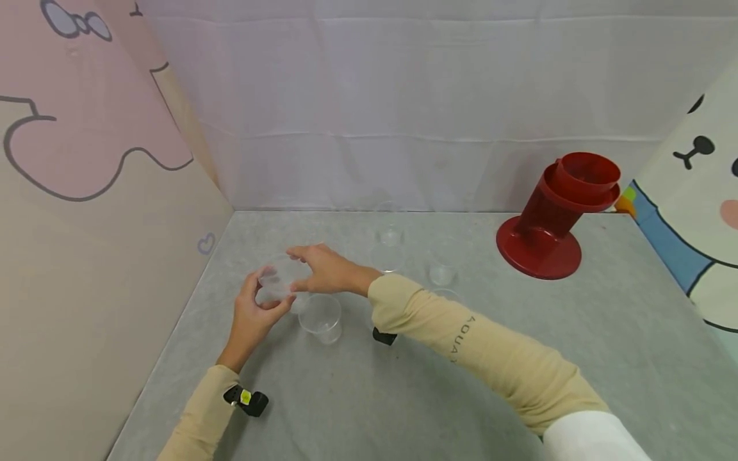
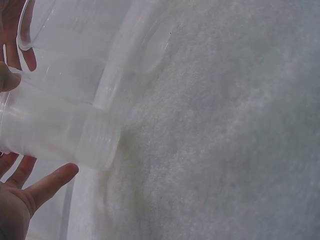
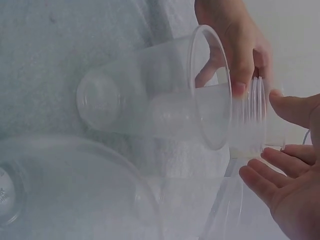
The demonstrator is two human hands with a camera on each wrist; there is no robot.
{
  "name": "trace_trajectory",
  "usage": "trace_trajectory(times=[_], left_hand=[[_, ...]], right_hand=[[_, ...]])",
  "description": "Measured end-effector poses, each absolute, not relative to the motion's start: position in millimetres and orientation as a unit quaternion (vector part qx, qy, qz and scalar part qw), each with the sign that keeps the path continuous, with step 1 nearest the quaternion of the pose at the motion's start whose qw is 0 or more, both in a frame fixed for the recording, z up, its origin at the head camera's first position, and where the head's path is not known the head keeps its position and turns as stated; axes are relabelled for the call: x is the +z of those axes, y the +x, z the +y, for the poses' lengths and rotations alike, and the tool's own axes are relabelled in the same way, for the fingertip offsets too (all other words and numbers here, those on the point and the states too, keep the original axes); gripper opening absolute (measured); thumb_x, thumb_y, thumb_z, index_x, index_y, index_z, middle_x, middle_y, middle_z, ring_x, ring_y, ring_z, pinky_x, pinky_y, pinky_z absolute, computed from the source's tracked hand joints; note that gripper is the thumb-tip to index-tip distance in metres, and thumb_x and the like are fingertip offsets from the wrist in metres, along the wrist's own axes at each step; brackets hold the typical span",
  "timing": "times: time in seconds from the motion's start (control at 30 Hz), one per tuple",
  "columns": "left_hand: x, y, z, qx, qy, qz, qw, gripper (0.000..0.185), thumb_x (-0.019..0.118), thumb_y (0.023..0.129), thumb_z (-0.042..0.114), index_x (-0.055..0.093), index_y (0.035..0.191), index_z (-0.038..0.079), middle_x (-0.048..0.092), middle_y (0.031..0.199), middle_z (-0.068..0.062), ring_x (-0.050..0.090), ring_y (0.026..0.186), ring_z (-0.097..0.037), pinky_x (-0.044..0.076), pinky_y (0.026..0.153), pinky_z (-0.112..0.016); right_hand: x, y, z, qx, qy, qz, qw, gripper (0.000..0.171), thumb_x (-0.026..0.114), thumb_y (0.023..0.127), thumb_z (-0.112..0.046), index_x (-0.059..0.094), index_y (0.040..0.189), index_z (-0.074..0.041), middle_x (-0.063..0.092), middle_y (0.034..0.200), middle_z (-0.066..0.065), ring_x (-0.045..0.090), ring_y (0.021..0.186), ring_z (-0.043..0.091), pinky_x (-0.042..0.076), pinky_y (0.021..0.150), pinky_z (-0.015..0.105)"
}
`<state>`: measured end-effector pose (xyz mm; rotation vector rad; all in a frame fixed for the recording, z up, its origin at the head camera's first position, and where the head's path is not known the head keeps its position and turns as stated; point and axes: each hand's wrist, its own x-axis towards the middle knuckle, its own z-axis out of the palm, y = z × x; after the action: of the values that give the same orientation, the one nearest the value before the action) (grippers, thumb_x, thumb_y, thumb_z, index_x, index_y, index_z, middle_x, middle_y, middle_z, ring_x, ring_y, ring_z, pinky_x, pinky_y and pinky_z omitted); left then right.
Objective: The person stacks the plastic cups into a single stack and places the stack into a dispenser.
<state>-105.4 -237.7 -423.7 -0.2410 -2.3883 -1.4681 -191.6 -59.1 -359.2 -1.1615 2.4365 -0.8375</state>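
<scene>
Above the grey table (image 1: 519, 358), both hands hold clear plastic cups (image 1: 278, 282) between them. My left hand (image 1: 264, 299) grips one cup from below and the left. My right hand (image 1: 302, 261) reaches across and pinches the other end from the right. In the right wrist view a wide cup (image 3: 150, 107) lies sideways with a ribbed stack of cups (image 3: 250, 122) nested in its mouth. The left hand (image 3: 235, 55) grips the wide cup's rim, and the right hand's fingers (image 3: 280, 175) close on the stack. In the left wrist view the cups (image 2: 55, 130) fill the left side.
One clear cup (image 1: 321, 318) stands upright just under the hands. Three more clear cups (image 1: 442, 269) stand behind my right forearm. A red cup dispenser (image 1: 548, 224) sits at the back right. Printed panels wall in the table's left and right sides, and a white cloth hangs behind.
</scene>
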Motion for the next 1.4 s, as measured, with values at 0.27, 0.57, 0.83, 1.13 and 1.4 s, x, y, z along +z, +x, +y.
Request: trace_trajectory(times=[0.27, 0.57, 0.83, 1.13, 1.4], left_hand=[[-422.0, -103.8, -236.2, -0.509, -0.078, -0.841, 0.163, 0.063, 0.076, 0.076, -0.002, 0.044, 0.13, -0.01, 0.046, 0.127, -0.026, 0.046, 0.114, -0.04, 0.053, 0.068, -0.018], [-420.2, -104.2, -234.2, -0.511, -0.066, -0.842, 0.158, 0.064, 0.076, 0.077, -0.001, 0.043, 0.131, -0.01, 0.046, 0.129, -0.026, 0.046, 0.115, -0.04, 0.053, 0.068, -0.019], [-420.2, -103.7, -233.9, -0.515, -0.062, -0.841, 0.152, 0.072, 0.077, 0.076, 0.0, 0.038, 0.137, -0.005, 0.044, 0.13, -0.025, 0.046, 0.113, -0.039, 0.054, 0.069, -0.021], [-418.1, -102.7, -236.2, -0.514, -0.062, -0.845, 0.138, 0.073, 0.076, 0.077, 0.001, 0.036, 0.138, -0.004, 0.042, 0.133, -0.026, 0.044, 0.114, -0.039, 0.053, 0.072, -0.021], [-415.2, -102.7, -235.4, -0.498, -0.055, -0.855, 0.13, 0.073, 0.077, 0.078, 0.003, 0.036, 0.138, -0.004, 0.042, 0.134, -0.024, 0.043, 0.115, -0.039, 0.055, 0.075, -0.039]], right_hand=[[-363.6, -191.9, -59.3, -0.271, -0.408, 0.858, 0.156, 0.06, 0.066, 0.091, -0.027, 0.043, 0.139, 0.0, 0.05, 0.136, 0.013, 0.051, 0.12, 0.022, 0.041, 0.099, 0.029], [-360.3, -188.8, -60.9, -0.25, -0.394, 0.873, 0.143, 0.056, 0.067, 0.089, -0.027, 0.049, 0.134, 0.0, 0.057, 0.128, 0.012, 0.055, 0.113, 0.021, 0.042, 0.098, 0.03], [-346.3, -193.0, -50.3, -0.323, -0.367, 0.855, 0.173, 0.048, 0.069, 0.088, -0.021, 0.052, 0.128, -0.001, 0.057, 0.123, 0.015, 0.061, 0.105, 0.025, 0.05, 0.084, 0.026], [-323.6, -193.1, -30.6, -0.37, -0.346, 0.844, 0.177, 0.046, 0.072, 0.086, -0.021, 0.053, 0.126, -0.008, 0.058, 0.118, 0.008, 0.06, 0.103, 0.019, 0.05, 0.079, 0.022], [-309.3, -188.4, -12.5, -0.375, -0.372, 0.836, 0.151, 0.046, 0.072, 0.085, -0.021, 0.054, 0.125, -0.007, 0.059, 0.116, 0.005, 0.06, 0.101, 0.017, 0.049, 0.081, 0.021]])
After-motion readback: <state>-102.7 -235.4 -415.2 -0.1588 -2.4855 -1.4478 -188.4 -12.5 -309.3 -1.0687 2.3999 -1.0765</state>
